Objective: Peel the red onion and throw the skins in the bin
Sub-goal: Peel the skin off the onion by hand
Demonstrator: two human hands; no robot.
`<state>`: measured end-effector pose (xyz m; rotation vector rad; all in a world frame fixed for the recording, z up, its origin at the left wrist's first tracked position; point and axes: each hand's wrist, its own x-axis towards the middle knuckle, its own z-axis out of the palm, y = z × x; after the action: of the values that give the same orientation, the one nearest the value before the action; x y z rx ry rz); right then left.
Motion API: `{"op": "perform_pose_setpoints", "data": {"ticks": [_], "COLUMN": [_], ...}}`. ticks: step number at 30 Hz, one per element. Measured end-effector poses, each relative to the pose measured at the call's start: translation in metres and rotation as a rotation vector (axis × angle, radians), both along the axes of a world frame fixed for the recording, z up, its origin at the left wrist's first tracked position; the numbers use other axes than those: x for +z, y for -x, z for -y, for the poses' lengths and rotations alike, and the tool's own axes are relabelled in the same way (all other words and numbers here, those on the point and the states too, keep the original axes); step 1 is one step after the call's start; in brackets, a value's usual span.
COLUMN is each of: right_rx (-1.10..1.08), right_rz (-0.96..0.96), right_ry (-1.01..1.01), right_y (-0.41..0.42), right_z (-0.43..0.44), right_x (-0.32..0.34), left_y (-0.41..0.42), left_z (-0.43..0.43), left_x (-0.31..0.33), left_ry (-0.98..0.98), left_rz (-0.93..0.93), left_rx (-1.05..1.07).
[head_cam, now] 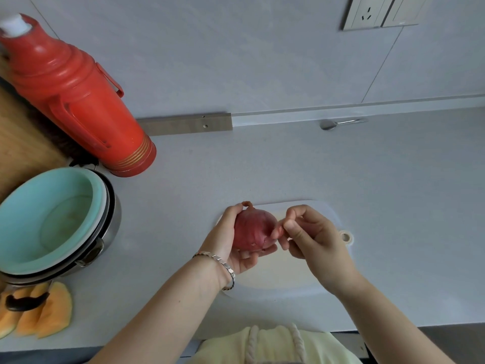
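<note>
A red onion [253,229] with its dry skin on is held above a white cutting board [325,261]. My left hand [231,245] cups and grips the onion from the left and below, a bracelet on that wrist. My right hand [312,235] is at the onion's right side, thumb and forefinger pinching a bit of skin there. No bin is in view.
A red thermos [70,95] stands at the back left. Near it sits a teal basin in a metal pot [52,219]. Melon slices [39,316] lie at the front left. A spoon [338,124] rests by the wall. The counter's front edge runs close to my body.
</note>
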<state>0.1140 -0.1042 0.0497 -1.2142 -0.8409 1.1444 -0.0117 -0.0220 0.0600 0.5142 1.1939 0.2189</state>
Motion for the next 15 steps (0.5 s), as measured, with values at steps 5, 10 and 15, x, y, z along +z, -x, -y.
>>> {"op": "perform_pose_setpoints", "data": {"ticks": [5,10,15], "right_rx": [-0.054,-0.151,-0.146], "right_rz": [-0.002,0.038,0.326], "right_ry": [0.072,0.26,0.29], "right_y": [0.003,-0.004,-0.006], "right_z": [-0.004,-0.002,0.004], "right_x": [0.0,0.001,0.011], "left_y": [-0.001,0.001,0.002], "left_z": [-0.002,-0.004,-0.005], "left_x": [0.003,0.001,-0.003], "left_ry": [0.128,0.273,0.257], "left_rz": [0.05,0.161,0.141], "left_rx": [0.127,0.256,0.249]}}
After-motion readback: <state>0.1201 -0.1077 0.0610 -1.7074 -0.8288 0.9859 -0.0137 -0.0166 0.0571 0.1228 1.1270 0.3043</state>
